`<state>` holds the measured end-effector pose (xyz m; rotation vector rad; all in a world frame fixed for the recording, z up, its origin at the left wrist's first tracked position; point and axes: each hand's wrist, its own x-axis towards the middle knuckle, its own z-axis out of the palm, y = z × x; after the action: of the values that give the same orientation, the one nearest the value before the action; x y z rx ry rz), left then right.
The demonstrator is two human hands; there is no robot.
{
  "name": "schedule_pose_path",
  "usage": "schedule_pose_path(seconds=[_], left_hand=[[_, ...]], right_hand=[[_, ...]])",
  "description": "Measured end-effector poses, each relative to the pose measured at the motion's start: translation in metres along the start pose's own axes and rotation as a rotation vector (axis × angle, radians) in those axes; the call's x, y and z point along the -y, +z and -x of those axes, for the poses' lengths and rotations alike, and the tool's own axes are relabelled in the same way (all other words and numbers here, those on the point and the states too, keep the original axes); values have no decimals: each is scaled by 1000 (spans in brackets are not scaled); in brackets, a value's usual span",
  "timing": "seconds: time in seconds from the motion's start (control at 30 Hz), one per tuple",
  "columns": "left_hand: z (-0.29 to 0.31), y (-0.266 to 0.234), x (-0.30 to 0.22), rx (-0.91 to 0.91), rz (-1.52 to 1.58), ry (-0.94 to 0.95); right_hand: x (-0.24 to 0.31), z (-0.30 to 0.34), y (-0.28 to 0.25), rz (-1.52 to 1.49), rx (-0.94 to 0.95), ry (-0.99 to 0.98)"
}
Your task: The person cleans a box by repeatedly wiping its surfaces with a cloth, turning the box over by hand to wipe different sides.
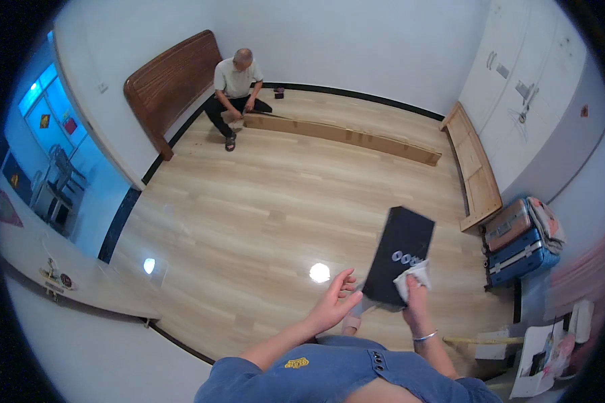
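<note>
Blue fabric of a short-sleeved top (262, 383) is nearest; ahead, the left hand (334, 302) spreads its fingers beside a flat black rectangular panel (400, 235), contact unclear, while the right hand (417, 299) pinches a crumpled white cloth (411, 275) over its lower right edge. Farther, a pale-shirted person (238, 82) sits by a long brown cardboard box (329, 131).

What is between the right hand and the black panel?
A white cloth, seen in the head view: the right hand grips it over the lower part of the black panel.
</note>
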<state>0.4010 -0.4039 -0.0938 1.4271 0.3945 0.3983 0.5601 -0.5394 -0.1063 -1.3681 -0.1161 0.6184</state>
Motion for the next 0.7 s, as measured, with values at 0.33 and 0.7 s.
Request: schedule_pose_path(seconds=[0.33,0.7], left_hand=[[-2,-3,6,-71,13,18],[2,-10,5,-124,101,1]], right_hand=[[59,-31,-4,-61,56,-183],[-17,35,33,-112,211,307]])
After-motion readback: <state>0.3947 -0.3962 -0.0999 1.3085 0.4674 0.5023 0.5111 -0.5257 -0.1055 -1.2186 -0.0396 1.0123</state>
